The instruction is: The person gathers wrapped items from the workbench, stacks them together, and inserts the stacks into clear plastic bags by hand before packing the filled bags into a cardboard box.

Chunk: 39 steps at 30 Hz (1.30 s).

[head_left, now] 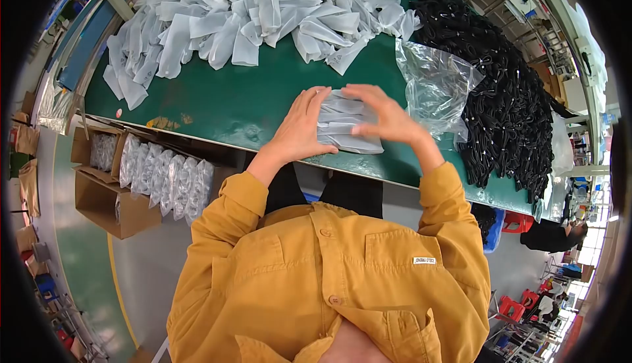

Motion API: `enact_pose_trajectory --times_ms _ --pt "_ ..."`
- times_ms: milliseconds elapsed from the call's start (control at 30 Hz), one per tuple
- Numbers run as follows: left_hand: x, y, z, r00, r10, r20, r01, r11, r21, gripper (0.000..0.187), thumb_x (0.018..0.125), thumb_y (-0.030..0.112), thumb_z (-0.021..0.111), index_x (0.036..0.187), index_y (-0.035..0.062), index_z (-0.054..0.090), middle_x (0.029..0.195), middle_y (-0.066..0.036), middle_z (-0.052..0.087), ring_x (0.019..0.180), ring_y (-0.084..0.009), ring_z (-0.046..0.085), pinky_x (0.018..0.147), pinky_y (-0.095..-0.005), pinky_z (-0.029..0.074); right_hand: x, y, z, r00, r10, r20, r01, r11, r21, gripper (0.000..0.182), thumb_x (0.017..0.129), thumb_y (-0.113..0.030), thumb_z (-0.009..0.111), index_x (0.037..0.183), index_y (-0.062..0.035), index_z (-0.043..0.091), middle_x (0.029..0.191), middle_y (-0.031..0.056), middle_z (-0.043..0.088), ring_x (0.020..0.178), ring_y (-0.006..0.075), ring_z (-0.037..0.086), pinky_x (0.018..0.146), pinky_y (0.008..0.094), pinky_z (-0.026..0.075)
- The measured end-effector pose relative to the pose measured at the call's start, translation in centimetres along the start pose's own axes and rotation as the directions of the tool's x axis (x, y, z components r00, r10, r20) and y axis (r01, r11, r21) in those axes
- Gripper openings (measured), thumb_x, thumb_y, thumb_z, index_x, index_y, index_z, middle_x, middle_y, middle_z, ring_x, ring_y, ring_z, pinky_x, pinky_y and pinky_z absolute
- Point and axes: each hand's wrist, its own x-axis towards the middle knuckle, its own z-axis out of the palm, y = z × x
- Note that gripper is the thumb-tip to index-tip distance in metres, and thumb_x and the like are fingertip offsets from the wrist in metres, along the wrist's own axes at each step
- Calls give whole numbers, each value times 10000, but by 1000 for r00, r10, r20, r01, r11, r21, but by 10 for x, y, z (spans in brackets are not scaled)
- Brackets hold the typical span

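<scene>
A small stack of frosted white plastic packets (347, 125) lies on the green table in front of me, near its front edge. My left hand (299, 127) cups the stack's left side, with the fingers along the far end and the thumb by the near edge. Over its right side is my right hand (388, 116), slightly blurred, its fingers stretched toward the far end and its thumb apart, above the packets. What the packets contain cannot be made out.
A large heap of frosted packets (263, 14) covers the table's far side. To the right are a clear plastic bag (438, 86) and a pile of black cords or straps (503, 93). Cardboard boxes (118, 202) with clear-wrapped bundles (168, 175) stand below left. A person (556, 236) is far right.
</scene>
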Motion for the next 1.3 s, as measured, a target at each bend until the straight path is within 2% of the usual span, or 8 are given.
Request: enact_pose_trajectory --times_ms 100,300,333,433,467,767,867,1300 --pt "0 -1 0 1000 9 -6 -9 1000 15 1193 539 265 926 1498 73 245 1472 -201 317 1377 -396 312 1149 -460 302 -11 -12 23 993 -100 -63 68 920 -387 1010 622 -459 856 1470 -135 412 1524 187 318 1398 395 318 1116 494 326" --pt "-13 -16 -12 975 -71 -210 9 959 -282 1019 632 176 895 1473 74 330 1499 -163 320 1363 -311 401 1072 -401 424 -11 -9 29 996 -64 -67 36 934 -354 1168 511 -386 919 1501 -141 351 1556 181 251 1415 418 271 1133 511 307" --pt "-20 -14 -13 942 -94 -321 24 976 -214 773 690 97 849 1365 43 476 1366 -142 465 1157 -244 564 914 -333 510 -10 -8 30 995 -69 -75 39 938 -344 1175 506 -368 924 1504 -141 345 1557 180 249 1415 417 271 1135 510 308" --pt "-37 -11 -12 931 -234 -281 174 959 -222 549 711 67 824 1208 30 593 1164 -107 570 906 -196 608 767 -302 515 -10 -11 33 995 -45 -86 14 941 -338 1179 509 -346 927 1508 -143 334 1561 177 239 1414 417 270 1142 504 309" --pt "-37 -3 -9 928 -184 -324 109 966 -236 377 730 40 799 1074 25 646 1037 -86 598 779 -168 582 679 -280 490 -10 -12 33 995 -39 -88 8 942 -335 1179 510 -347 927 1508 -145 332 1562 175 236 1415 417 269 1144 503 309" --pt "-51 5 17 904 -50 -424 -47 975 -216 193 803 -43 718 982 5 664 944 -84 607 742 -154 617 660 -269 517 -11 -12 36 995 -29 -92 -3 944 -331 1182 511 -348 926 1511 -156 325 1577 163 214 1419 416 260 1145 502 310" --pt "-51 7 18 878 -189 -439 48 948 -314 131 813 -49 703 927 -3 656 945 -92 627 760 -162 638 670 -270 528 -10 -13 36 996 -16 -89 -15 943 -332 1186 512 -351 925 1513 -158 320 1580 159 209 1418 416 261 1145 501 310" --pt "-51 -1 22 884 -125 -451 -10 958 -286 102 819 -63 694 890 -10 643 956 -98 644 785 -174 651 688 -273 543 -11 -13 38 995 -25 -98 -11 938 -347 1208 499 -344 929 1517 -134 313 1580 144 218 1404 405 285 1142 484 317"
